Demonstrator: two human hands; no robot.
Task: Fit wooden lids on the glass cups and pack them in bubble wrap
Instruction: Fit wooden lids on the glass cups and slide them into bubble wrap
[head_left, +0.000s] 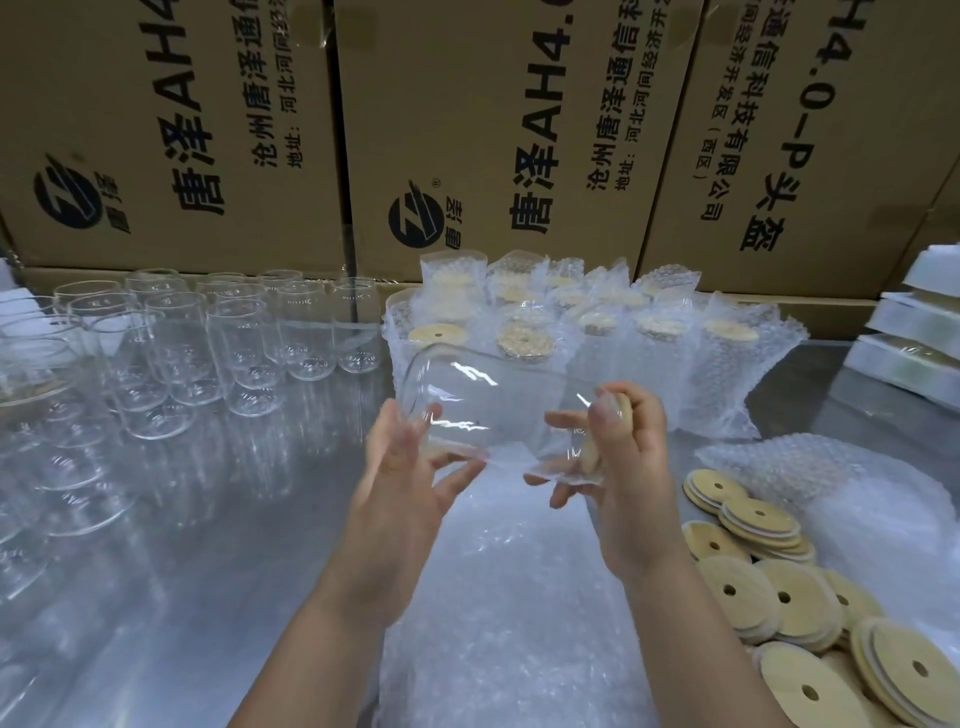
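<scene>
Held cup (483, 405), bare cups (239, 353) left, wrapped cups (727, 358) behind, loose lids (800, 603) right

Clear cups (249, 353); pale tan lids (779, 603); brown boxes (498, 130) with black print; grey worktop (218, 545); translucent white bubble wrap (519, 597).
</scene>
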